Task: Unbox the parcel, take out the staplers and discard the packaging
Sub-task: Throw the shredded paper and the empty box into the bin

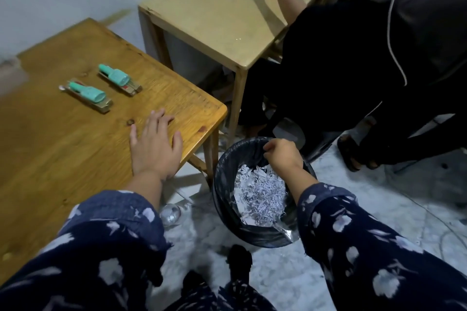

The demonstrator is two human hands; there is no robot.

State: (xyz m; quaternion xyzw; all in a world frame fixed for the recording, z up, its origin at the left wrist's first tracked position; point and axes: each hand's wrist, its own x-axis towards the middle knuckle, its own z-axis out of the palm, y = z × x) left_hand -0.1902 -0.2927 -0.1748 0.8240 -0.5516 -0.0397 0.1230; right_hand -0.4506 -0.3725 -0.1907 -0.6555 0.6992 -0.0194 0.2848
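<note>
Two staplers with teal tops lie side by side on the brown wooden table (63,134): one stapler (87,95) nearer me, the other stapler (118,79) behind it. My left hand (154,144) rests flat on the table near its right edge, fingers spread, holding nothing. My right hand (283,154) hangs over the black-lined bin (227,179) on the floor, fingers curled downward; I see nothing in it. Silver packaging and shredded white paper (260,197) lie inside the bin.
A lighter wooden table (217,20) stands behind, with a sheet of paper on it. Another person in black (379,58) sits at the right, close to the bin. A clear round object (170,213) lies on the marble floor by the table leg.
</note>
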